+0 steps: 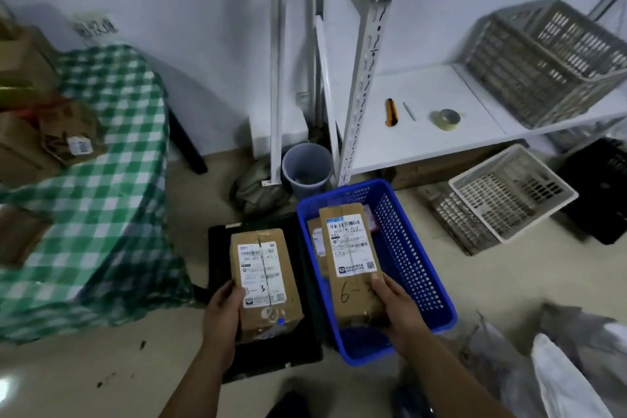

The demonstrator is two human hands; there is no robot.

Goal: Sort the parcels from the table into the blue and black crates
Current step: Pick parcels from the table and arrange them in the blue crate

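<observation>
My left hand (222, 310) grips the near left edge of a brown labelled parcel (263, 268) marked "3", held over the black crate (217, 237) on the floor. My right hand (395, 304) grips the near end of a second brown parcel (349, 248) marked "6", held over the blue crate (407, 248). Another parcel (315, 241) and a pink item lie inside the blue crate beneath it. More cardboard parcels (64, 132) sit on the table with the green checked cloth (112, 187) at the left.
A grey bin (307, 168) stands behind the crates by the shelf post. The white shelf (424, 119) carries a knife, tape roll and grey crate (549, 61). White and black crates (509, 193) lie on the floor at right. Grey bags (559, 366) lie at near right.
</observation>
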